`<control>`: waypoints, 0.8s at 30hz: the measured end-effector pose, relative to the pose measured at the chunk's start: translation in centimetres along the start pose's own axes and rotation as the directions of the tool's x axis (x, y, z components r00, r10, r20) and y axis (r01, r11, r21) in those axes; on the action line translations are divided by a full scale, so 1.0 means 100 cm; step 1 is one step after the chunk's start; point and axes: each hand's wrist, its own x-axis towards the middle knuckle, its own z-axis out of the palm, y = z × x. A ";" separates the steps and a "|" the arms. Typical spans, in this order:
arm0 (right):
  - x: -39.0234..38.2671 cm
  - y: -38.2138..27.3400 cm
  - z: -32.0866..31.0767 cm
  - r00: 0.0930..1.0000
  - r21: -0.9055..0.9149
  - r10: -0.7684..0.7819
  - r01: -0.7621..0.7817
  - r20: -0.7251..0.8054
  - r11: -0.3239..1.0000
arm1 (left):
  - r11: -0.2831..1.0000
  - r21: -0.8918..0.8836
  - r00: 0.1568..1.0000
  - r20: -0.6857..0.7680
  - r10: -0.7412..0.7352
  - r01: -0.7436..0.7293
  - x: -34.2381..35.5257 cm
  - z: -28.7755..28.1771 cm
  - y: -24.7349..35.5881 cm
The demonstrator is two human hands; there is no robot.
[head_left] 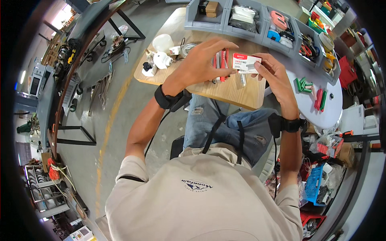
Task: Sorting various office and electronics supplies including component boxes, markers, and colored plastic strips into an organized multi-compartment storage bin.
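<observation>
Both my hands hold a small white and red box (pixel 246 63) above the wooden table (pixel 233 93). My left hand (pixel 203 60) pinches the box's left end with fingertips. My right hand (pixel 272 74) grips its right end between thumb and fingers. Under the box, red and silver pen-like tools (pixel 222 64) and a silver cylinder (pixel 243 80) lie on the wood. Black wristbands sit on both wrists.
White plastic parts (pixel 161 58) and a roll of tape (pixel 186 49) lie at the table's left. Grey bins (pixel 245 18) with supplies line the far edge. Green and red blocks (pixel 311 90) sit on a round white table (pixel 321 112). Cluttered boxes at right.
</observation>
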 end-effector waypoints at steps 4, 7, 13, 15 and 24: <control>0.003 -0.003 0.003 1.000 -0.008 -0.014 0.014 -0.002 1.000 | 0.999 -0.016 0.999 0.010 0.045 -0.045 0.004 0.001 -0.006; 0.005 -0.005 0.005 1.000 -0.021 -0.022 0.022 0.008 1.000 | 1.000 -0.029 0.999 0.048 0.008 -0.007 0.004 0.001 -0.006; 0.007 0.002 0.003 0.999 0.093 0.001 0.004 -0.054 0.996 | 1.000 0.011 0.998 -0.064 0.001 0.000 -0.005 -0.003 -0.007; 0.005 -0.001 -0.001 0.994 0.087 0.007 0.003 -0.106 0.996 | 0.998 0.044 0.987 -0.150 0.049 -0.042 -0.007 -0.004 -0.014; 0.001 -0.001 -0.009 0.972 0.151 -0.037 0.073 -0.230 0.986 | 0.997 0.077 0.987 -0.158 0.027 -0.015 -0.016 -0.012 -0.023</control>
